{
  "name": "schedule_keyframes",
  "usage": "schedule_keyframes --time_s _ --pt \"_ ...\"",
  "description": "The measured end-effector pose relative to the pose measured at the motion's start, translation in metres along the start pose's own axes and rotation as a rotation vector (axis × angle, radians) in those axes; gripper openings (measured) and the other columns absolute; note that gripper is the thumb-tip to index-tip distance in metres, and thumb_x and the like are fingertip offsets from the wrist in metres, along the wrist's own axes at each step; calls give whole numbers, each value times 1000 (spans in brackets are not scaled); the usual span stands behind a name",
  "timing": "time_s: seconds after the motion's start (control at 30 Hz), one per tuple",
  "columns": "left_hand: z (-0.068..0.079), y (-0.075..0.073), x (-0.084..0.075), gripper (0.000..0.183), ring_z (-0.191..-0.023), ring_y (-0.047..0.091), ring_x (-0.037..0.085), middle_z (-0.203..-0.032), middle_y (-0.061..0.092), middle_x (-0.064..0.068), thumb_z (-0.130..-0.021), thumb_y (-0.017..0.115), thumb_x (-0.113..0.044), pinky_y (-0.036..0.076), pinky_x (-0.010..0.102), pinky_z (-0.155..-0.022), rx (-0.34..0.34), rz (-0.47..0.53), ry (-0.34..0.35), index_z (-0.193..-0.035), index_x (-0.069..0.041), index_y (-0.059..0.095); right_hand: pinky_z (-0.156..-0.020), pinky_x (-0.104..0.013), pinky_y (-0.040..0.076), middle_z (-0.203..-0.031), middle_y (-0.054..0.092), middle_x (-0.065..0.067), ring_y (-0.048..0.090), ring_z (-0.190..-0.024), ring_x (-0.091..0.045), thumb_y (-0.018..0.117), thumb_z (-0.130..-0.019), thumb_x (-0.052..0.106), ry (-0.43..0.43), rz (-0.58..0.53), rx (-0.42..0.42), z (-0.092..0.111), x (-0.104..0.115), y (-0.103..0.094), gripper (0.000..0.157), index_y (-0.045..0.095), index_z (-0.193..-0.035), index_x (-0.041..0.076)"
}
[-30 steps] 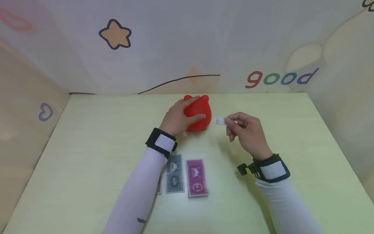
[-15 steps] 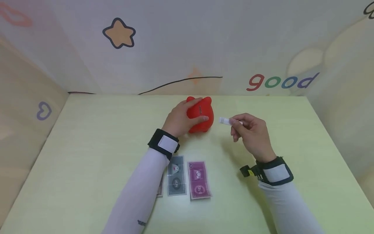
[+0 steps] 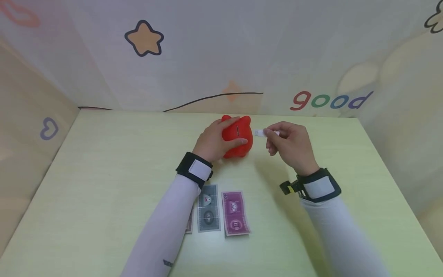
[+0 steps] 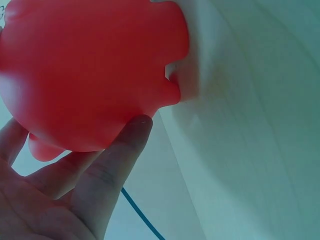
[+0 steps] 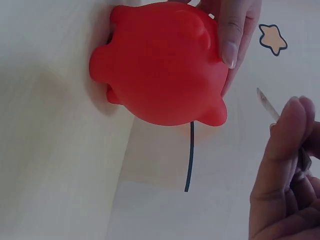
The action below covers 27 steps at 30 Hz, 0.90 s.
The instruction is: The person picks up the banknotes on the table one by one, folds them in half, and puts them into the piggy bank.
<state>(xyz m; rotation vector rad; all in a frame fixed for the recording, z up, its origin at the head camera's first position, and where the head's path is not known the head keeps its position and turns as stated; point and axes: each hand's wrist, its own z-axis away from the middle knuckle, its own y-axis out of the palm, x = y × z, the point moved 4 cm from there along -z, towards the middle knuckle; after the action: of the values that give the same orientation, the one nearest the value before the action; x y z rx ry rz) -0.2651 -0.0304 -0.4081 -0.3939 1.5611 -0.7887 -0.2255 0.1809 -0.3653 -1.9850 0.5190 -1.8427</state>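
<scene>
A red piggy bank (image 3: 243, 132) stands near the back of the table, its dark slot facing up. My left hand (image 3: 215, 141) grips it from the left, thumb along the near side and fingers around the far side. In the left wrist view, fingers (image 4: 117, 160) press against its rounded body. To the right of the bank, my right hand (image 3: 291, 144) pinches a folded paper note (image 3: 259, 133) between thumb and fingers, its free end pointing at the bank. From the right wrist, the note (image 5: 267, 104) shows as a thin pale strip, apart from the bank.
In front of the bank lie a grey-blue play banknote (image 3: 209, 209) and a purple play banknote (image 3: 236, 213). Another note (image 3: 189, 223) is mostly hidden under the left forearm. A printed backdrop (image 3: 214, 57) rises behind the pale table (image 3: 114, 173).
My right hand, still pinching the folded note, first shifts slightly right in view, then rises and moves left toward the bank. My left hand keeps its grip on the piggy bank.
</scene>
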Motion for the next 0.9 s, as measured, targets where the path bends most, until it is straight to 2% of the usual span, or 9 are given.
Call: schedule_keyframes --time_s 0.3,0.7,0.9 --pt "-2 2 2 78 -132 53 31 -150 51 10 -88 81 -42 61 46 -95 -6 -20 6 -156 -33 44 -63 -25 59 -79 71 -14 68 -63 -24 68 -101 26 -28 191 86 -23 24 19 23 72 -112 6" --pt "-1 2 0 81 -134 52 30 -150 52 8 -86 84 -38 60 45 -98 -12 -42 29 -156 -33 45 -60 -26 59 -79 71 -16 68 -63 -25 67 -100 21 13 262 129 -36 39 35 19 70 -105 3" --pt "-1 0 2 80 -133 53 30 -149 53 9 -87 83 -40 59 46 -98 -15 -45 28 -157 -33 44 -61 -30 61 -85 73 -16 67 -66 -28 71 -94 16 -16 335 131 -39 52 43 16 72 -102 3"
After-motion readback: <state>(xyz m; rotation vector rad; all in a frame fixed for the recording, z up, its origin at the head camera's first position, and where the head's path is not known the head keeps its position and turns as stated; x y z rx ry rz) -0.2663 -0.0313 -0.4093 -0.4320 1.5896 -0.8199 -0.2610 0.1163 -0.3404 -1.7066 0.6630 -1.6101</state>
